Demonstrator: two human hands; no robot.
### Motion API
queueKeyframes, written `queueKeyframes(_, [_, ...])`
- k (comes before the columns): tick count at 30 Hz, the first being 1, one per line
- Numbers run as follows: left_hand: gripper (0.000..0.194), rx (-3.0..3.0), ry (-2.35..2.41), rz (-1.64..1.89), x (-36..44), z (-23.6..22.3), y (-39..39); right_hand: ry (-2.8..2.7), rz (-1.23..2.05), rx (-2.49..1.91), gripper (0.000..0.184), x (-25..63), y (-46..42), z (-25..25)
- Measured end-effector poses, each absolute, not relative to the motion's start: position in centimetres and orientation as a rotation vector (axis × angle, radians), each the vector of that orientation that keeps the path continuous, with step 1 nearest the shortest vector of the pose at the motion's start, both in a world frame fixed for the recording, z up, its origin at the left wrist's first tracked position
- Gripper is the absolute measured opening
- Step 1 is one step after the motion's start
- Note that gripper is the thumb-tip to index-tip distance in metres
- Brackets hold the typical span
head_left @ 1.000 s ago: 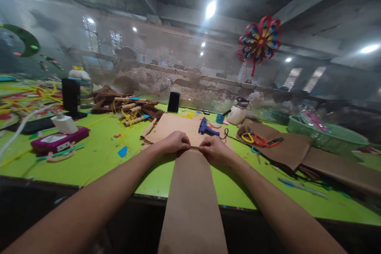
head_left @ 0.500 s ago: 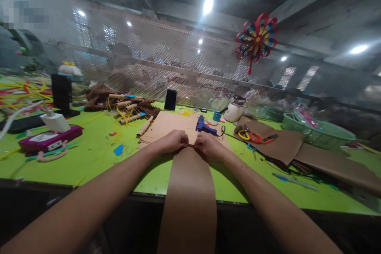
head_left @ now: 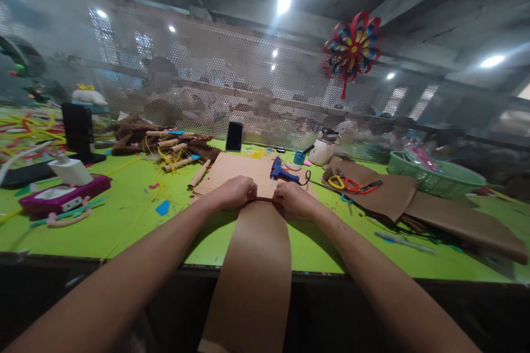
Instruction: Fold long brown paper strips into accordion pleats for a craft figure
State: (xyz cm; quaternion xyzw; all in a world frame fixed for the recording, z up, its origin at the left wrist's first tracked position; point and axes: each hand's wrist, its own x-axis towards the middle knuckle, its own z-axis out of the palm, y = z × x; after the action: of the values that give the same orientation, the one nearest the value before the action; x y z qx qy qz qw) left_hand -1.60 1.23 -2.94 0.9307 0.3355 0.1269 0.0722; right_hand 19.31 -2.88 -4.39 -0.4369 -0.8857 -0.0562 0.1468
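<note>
A long strip of brown paper point(head_left: 256, 253) runs from the table over its front edge toward me, its far end folded into a narrow band. My left hand point(head_left: 240, 192) pinches the left end of that fold, fingers curled. At the right end my right hand point(head_left: 287, 197) grips the same fold, its fingertips partly hidden. Under and beyond both hands lies a flat tan board point(head_left: 232, 168). A blue glue gun point(head_left: 284, 171) rests on the board just past my right hand.
Rolled paper tubes point(head_left: 178, 157) with yellow strings lie at the back left. Scissors point(head_left: 356, 185) sit on brown paper point(head_left: 391, 190) at the right, near a green basket point(head_left: 439, 174). A phone point(head_left: 234, 136) stands at the back; a purple power strip point(head_left: 66, 193) is far left.
My hands have moved slightly apart along the fold, showing more of it between them. The strip's near end has swung left. The whole view has shifted a little.
</note>
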Motion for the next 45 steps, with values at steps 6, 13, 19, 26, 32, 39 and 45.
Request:
queueKeyframes(6, [0.025,2.909,1.094,0.357,-1.7,-2.6,0.8,-2.555,-0.317,-1.348,0.015,19.4,-3.9,-4.1])
queueKeyframes(13, [0.028,3.045,1.097,0.302,-1.6,-2.3,0.5,-2.658,-0.472,-1.497,0.02,19.3,-3.9,-4.0])
queueKeyframes(19, [0.026,3.008,1.149,0.274,-1.1,-2.3,0.3,-2.7,-0.565,-1.398,0.022,19.1,-4.4,-4.4])
queueKeyframes(26, [0.023,2.91,1.122,0.323,-1.8,-2.2,0.6,-2.662,-0.682,-1.373,0.015,18.5,-5.8,-4.7])
queueKeyframes(32, [0.04,2.631,1.142,0.344,-0.5,-1.3,1.6,-2.502,-0.752,-1.419,0.012,18.3,-6.8,-4.9])
queueKeyframes(39, [0.047,2.526,0.994,0.281,0.2,-0.9,1.2,-2.431,-0.853,-1.308,0.014,18.3,-6.9,-5.0])
queueKeyframes(45, [0.047,2.432,0.852,0.349,-0.8,-2.0,1.6,-2.381,-0.865,-1.281,0.016,17.3,-7.0,-4.7])
